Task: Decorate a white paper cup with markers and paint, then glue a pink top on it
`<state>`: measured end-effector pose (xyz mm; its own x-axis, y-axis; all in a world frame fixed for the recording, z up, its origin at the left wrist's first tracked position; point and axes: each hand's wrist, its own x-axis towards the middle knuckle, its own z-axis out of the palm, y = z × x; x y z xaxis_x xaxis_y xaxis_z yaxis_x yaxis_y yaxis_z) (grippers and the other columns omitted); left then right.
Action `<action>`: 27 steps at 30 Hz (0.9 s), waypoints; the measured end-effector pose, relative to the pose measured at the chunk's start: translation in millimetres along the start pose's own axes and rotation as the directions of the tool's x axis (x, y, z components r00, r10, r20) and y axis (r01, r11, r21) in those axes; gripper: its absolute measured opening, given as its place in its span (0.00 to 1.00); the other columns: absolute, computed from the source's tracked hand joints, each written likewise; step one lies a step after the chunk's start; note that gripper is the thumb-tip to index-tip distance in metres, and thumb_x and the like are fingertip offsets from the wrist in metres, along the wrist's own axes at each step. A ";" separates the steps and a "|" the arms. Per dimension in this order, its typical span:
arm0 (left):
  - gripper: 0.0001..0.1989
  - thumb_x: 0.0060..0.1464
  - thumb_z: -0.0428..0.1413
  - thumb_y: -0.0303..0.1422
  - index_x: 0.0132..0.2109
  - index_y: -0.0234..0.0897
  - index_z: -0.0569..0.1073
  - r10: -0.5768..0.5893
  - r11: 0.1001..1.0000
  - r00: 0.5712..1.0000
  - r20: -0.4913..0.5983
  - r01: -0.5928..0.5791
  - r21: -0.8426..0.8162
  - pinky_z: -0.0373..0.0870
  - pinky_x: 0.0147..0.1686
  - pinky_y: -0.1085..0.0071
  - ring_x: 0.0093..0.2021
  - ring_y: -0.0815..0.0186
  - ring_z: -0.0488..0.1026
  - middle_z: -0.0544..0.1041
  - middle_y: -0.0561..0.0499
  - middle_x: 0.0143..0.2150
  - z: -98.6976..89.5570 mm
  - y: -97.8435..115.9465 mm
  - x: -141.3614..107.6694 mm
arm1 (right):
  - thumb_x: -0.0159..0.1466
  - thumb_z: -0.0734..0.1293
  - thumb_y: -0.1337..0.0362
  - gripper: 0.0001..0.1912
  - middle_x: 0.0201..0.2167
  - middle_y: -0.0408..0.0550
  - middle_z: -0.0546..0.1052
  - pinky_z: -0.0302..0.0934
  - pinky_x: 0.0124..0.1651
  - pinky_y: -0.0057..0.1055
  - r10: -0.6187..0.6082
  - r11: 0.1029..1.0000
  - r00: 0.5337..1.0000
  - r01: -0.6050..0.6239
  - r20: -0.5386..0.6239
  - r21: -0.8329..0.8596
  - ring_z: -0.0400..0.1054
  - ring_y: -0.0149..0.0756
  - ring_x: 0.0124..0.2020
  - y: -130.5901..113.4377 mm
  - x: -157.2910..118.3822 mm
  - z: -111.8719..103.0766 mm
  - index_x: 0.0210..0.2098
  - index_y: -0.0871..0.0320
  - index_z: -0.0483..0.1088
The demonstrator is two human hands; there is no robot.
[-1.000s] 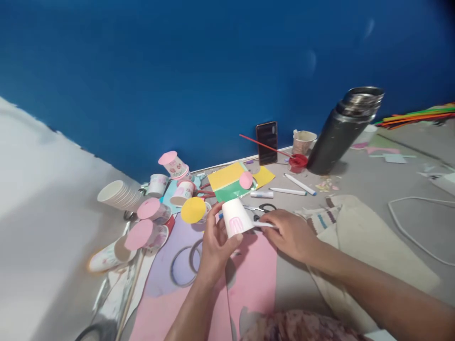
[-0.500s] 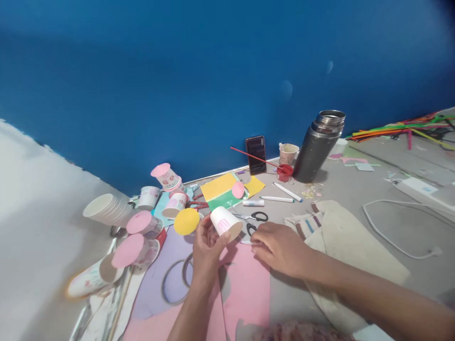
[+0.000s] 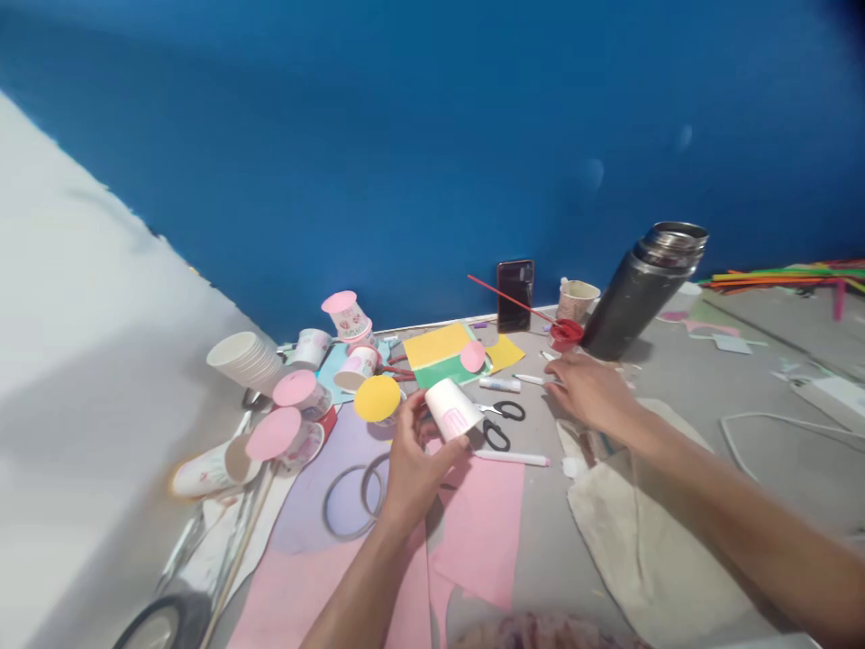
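A white paper cup (image 3: 451,407) with a pink drawing on its side lies tilted in my left hand (image 3: 423,455), fingers and thumb wrapped round it. My right hand (image 3: 582,388) reaches over the markers beside the red pot (image 3: 566,335); its fingertips are at a white marker (image 3: 530,379), and whether they grip it is unclear. Black-handled scissors (image 3: 496,435) sit just right of the cup. Below them lies a pink-tipped marker (image 3: 512,459). A glue stick (image 3: 500,385) rests above the scissors.
Decorated cups with pink discs (image 3: 274,434) and stacked cups (image 3: 244,359) stand at left. Behind are a phone (image 3: 514,296) and dark flask (image 3: 641,293). Tape rings (image 3: 348,503) lie on purple paper. A cream cloth (image 3: 666,541) is under my right forearm.
My right hand has moved from beside the scissors up to the markers near the red pot. The pink-tipped marker now lies uncovered. My left hand still holds the cup. The view has shifted.
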<state>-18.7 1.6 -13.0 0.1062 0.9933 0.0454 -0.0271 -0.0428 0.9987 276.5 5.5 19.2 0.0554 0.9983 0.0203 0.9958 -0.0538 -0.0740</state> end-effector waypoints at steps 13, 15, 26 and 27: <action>0.39 0.48 0.71 0.34 0.65 0.44 0.66 -0.018 0.997 0.992 0.122 0.027 -0.069 0.72 0.63 0.56 0.69 0.49 0.68 0.68 0.40 0.70 0.6 5.2 -6.0 | 0.72 0.61 0.56 0.15 0.39 0.56 0.82 0.64 0.38 0.37 0.064 0.988 0.992 -0.048 -0.104 0.149 0.77 0.50 0.42 18.6 2.3 27.8 0.45 0.57 0.76; 0.37 0.49 0.72 0.35 0.64 0.44 0.68 0.009 0.999 0.991 0.132 -0.003 -0.042 0.72 0.63 0.56 0.70 0.48 0.68 0.67 0.41 0.69 -1.9 2.8 -5.7 | 0.71 0.63 0.54 0.20 0.33 0.49 0.83 0.64 0.35 0.36 0.111 0.929 0.987 -0.060 -0.120 0.366 0.76 0.44 0.32 15.8 -2.3 21.6 0.56 0.57 0.74; 0.45 0.45 0.67 0.28 0.70 0.45 0.62 0.154 0.958 0.958 0.242 -0.204 0.199 0.68 0.68 0.47 0.72 0.43 0.63 0.61 0.38 0.71 -5.7 7.3 -6.5 | 0.66 0.67 0.40 0.30 0.43 0.53 0.81 0.72 0.33 0.42 -0.373 0.120 0.924 0.134 -0.080 0.984 0.77 0.44 0.34 -16.3 -35.9 -38.0 0.63 0.43 0.75; 0.44 0.46 0.66 0.27 0.70 0.45 0.63 0.177 0.942 0.950 0.256 -0.239 0.235 0.67 0.69 0.46 0.72 0.42 0.61 0.62 0.38 0.70 -7.1 6.9 -6.3 | 0.65 0.70 0.41 0.29 0.43 0.52 0.80 0.73 0.34 0.42 -0.364 0.137 0.925 0.164 -0.105 0.977 0.77 0.44 0.35 -21.6 -39.3 -35.7 0.62 0.42 0.75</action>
<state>-26.6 -4.2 -6.6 0.3504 0.9089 0.2259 0.1828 -0.3029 0.9353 255.4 -33.4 55.6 -0.3037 0.9409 0.1501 0.0741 0.1803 -0.9808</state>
